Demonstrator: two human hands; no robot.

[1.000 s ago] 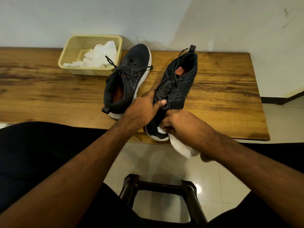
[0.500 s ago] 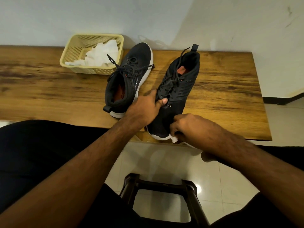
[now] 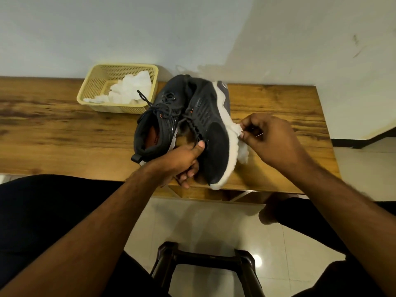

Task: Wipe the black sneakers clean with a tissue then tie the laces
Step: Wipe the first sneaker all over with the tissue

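At bench centre: right sneaker (image 3: 211, 133) tipped on side, white sole toward 3 o'clock. Left hand (image 3: 184, 159) grips toe upper, thumb on top. Right hand (image 3: 267, 138) pinches tissue (image 3: 241, 140) against sole. Left sneaker (image 3: 158, 123) upright at 9 o'clock, laces loose. Light, soft upper, firm sole; best held at toe.

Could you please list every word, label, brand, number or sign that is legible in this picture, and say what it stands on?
None can be read.
Upright sneaker: its orange insole carries a dark mark, too blurred to read.
Tilted sneaker, held by the left hand: no legible marking.
Tissue in the right hand, and yellow basket: no text visible.
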